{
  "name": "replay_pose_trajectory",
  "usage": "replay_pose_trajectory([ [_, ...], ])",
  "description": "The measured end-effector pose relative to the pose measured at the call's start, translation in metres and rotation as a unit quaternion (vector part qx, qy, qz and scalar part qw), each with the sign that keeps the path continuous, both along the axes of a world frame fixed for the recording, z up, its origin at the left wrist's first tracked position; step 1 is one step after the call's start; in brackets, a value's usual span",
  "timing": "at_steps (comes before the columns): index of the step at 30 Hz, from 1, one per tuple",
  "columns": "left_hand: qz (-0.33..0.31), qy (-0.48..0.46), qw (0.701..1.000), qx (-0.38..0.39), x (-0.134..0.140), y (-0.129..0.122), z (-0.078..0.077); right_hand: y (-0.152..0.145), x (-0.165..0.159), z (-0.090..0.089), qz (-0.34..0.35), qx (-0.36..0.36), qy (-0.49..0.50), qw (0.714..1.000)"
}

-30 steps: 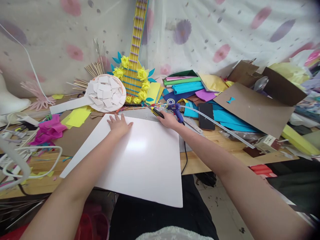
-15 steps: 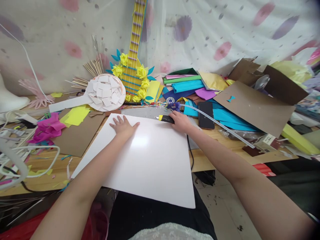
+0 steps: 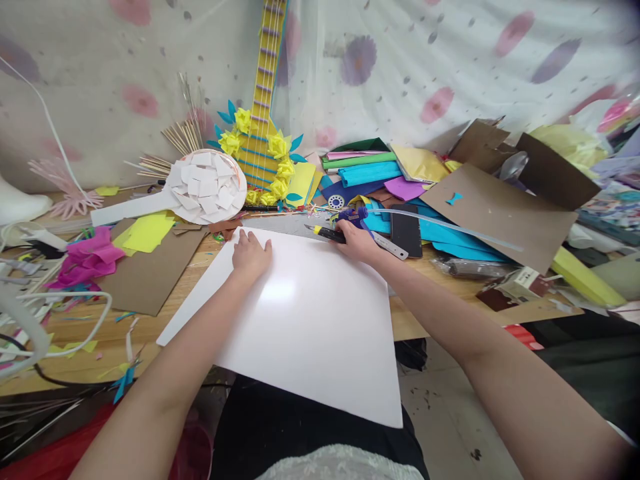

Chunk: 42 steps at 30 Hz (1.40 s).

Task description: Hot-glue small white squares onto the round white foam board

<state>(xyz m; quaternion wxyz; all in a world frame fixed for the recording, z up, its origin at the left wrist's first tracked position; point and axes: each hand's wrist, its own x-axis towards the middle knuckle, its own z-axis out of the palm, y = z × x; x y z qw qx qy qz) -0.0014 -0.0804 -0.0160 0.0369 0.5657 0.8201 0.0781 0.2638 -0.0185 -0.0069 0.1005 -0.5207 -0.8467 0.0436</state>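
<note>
At board [image 3: 295,320] overhanging table edge [image 3: 425,327]: left grip [image 3: 251,257] apart, right grip [image 3: 361,241] clamped on cutter [image 3: 328,233].

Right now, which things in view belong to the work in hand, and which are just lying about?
In the work:
white board, under the left hand
yellow-and-black cutter, in the right hand's grip

Lying about, it seems:
glue gun
black phone
yellow-flowered guitar model
paddle shape covered in white pieces
brown cardboard at the right
</note>
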Motion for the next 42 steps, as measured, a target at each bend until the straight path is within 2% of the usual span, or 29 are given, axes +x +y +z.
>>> replay_pose_trajectory([
  [4, -0.043, 0.021, 0.999, 0.017, -0.016, -0.015, -0.003, 0.006, -0.048, 0.013, 0.041, -0.022, -0.024, 0.999],
  [7, -0.030, 0.018, 0.999, 0.024, -0.018, -0.019, -0.007, 0.008, -0.098, 0.022, 0.080, -0.016, -0.053, 0.995],
  [11, -0.017, 0.007, 0.999, 0.038, -0.015, -0.018, -0.012, 0.013, -0.155, 0.025, 0.142, -0.006, -0.037, 0.989],
  [16, -0.016, 0.009, 0.999, 0.046, -0.015, -0.015, -0.015, 0.022, -0.191, 0.023, 0.191, -0.004, -0.045, 0.981],
  [32, -0.016, 0.038, 0.998, 0.038, -0.013, -0.014, -0.013, 0.023, -0.209, 0.042, 0.206, 0.001, -0.124, 0.971],
  [42, -0.008, 0.054, 0.998, 0.025, -0.011, -0.013, -0.009, 0.017, -0.177, 0.041, 0.208, 0.002, -0.132, 0.969],
])
